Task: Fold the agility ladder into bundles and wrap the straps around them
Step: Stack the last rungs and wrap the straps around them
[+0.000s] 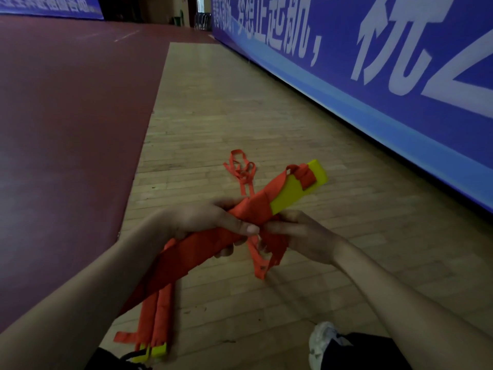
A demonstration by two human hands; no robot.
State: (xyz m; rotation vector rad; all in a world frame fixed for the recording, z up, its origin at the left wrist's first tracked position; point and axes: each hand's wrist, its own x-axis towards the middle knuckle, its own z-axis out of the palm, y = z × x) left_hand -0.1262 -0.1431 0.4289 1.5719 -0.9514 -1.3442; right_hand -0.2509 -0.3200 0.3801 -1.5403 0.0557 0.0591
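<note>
Above the wooden floor [226,102], the ladder bundle [290,190] is being held slantwise in the air, its yellow rungs showing at the far end and orange webbing covering most of the rest. The left hand [202,222] is gripping the bundle around its middle, fingers curling underneath and thumb pressing on top. The right hand [301,236] is sitting just beside it, fingers curling around the strap [262,265], which is hanging in loose loops below both hands. More loose webbing [241,169] is lying tangled on the floor beyond the bundle and trailing toward it. A second bundle [154,316], wrapped in orange with yellow ends, is lying on the floor near the person's legs, partly hidden by the left forearm. Red flooring [66,129] is bordering the wood on the left, a blue banner [373,89] is running along the right, and a pale shoe [322,340] is showing at the bottom.
</note>
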